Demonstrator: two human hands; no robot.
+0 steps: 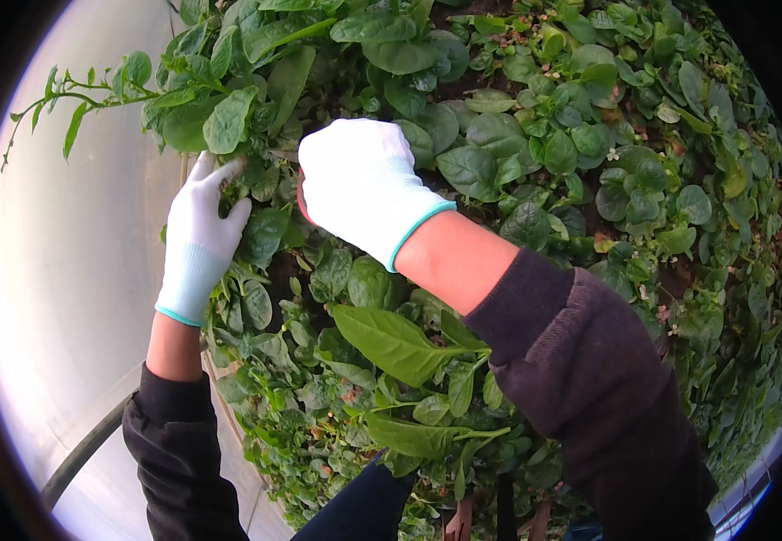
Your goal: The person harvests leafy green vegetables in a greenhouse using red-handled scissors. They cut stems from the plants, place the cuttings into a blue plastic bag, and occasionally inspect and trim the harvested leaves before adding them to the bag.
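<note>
My left hand point(208, 213), in a white knit glove with a teal cuff edge, is at the left border of the foliage. Its thumb and fingers are spread around a gap with greenery behind, and some fingertips touch or slip under the leaves of a leafy green plant point(228, 122). To its right my right hand point(357, 179), gloved alike, makes a fist above the leaves. A curved red edge, seemingly the handle of a tool point(304, 203), shows at the fist's left side; the rest of it is hidden.
A long shoot point(86, 101) sticks out leftward before the pale translucent sheeting point(59, 237). A dark curved pipe point(86, 446) runs along it at lower left. Dense leafy plants point(634, 169) cover the right. Large-leaved cut-looking sprigs point(391, 345) lie near my dark-trousered leg point(364, 504).
</note>
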